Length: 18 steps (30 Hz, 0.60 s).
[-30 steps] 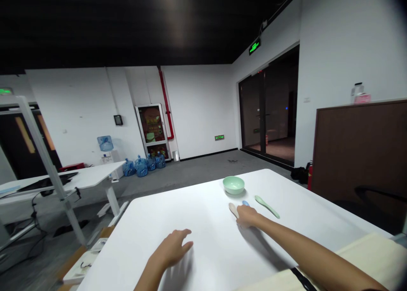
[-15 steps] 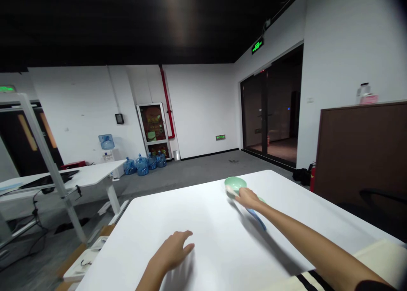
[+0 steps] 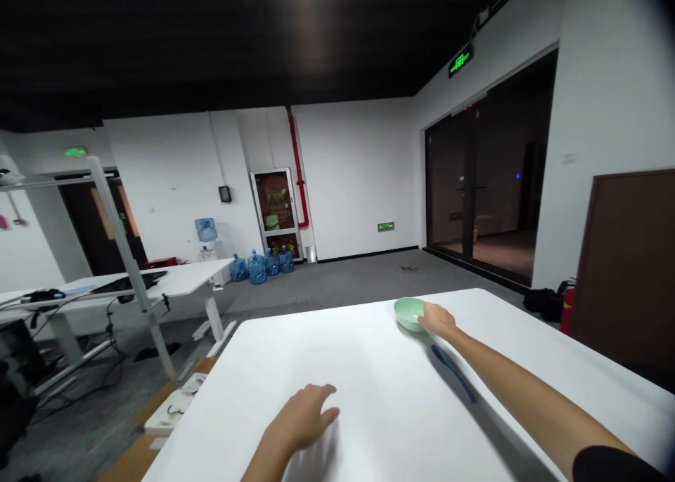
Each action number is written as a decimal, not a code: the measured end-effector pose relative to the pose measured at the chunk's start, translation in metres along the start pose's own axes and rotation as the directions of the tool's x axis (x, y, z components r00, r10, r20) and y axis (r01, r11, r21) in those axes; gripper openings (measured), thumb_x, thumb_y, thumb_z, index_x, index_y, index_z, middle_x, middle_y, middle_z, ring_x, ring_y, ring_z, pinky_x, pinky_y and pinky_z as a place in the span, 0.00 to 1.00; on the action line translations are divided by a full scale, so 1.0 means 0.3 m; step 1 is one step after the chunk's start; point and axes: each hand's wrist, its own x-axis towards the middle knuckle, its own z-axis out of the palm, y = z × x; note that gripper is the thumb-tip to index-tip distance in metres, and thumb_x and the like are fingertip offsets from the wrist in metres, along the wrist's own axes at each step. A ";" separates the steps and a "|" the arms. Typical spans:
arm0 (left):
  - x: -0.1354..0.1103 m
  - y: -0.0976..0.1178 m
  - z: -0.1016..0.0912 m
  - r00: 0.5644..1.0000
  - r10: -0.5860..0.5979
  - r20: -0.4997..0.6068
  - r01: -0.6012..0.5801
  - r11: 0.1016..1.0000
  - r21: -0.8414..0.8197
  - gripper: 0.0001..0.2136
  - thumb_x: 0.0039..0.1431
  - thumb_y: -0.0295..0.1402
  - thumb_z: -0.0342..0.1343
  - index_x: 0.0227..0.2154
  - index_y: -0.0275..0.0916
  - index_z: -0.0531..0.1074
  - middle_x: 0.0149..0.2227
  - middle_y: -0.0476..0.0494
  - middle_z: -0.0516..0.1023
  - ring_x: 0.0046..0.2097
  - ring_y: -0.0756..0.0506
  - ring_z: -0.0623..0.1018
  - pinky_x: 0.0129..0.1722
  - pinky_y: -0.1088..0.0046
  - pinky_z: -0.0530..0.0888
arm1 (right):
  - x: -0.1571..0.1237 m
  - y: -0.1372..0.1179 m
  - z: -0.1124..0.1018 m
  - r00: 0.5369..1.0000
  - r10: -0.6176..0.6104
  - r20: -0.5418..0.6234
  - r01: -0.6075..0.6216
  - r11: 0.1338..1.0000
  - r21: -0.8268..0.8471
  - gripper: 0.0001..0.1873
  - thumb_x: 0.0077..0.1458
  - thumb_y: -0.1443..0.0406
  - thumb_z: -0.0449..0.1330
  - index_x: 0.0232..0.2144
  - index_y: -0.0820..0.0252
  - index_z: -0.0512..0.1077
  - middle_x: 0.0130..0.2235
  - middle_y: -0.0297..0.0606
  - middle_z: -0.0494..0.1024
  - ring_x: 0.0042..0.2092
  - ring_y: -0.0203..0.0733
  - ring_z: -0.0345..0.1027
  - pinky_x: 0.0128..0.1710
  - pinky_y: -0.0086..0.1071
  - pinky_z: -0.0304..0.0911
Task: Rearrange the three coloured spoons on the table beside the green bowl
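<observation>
A pale green bowl (image 3: 409,314) sits near the far edge of the white worktop (image 3: 342,369), with the right hand (image 3: 437,320) against its right side. That arm stretches out nearly straight, as if reaching for the bowl, and the fingers (image 3: 428,313) curve toward the rim. The grip looks narrow, but the hand hides the contact, so I cannot tell whether it holds the bowl or only touches it. Just beside the arm, a long blue utensil (image 3: 452,373) lies on the worktop, half lost in the arm's shadow, its exact shape unclear. The left hand (image 3: 303,417) rests well apart, near the closer edge, open, palm down, and empty. Beyond the worktop, blue water bottles (image 3: 257,268) stand on the floor by the far wall.
</observation>
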 end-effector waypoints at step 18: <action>-0.006 0.004 -0.010 1.000 -0.004 0.018 0.004 1.000 -0.001 0.26 0.59 0.51 0.46 0.58 0.48 0.65 0.57 0.40 0.70 0.57 0.38 0.70 0.56 0.59 0.66 | -0.187 0.017 -0.126 0.992 -0.093 -0.084 0.095 0.995 0.018 0.25 0.59 0.50 0.48 0.42 0.62 0.74 0.45 0.51 0.77 0.45 0.52 0.72 0.39 0.36 0.60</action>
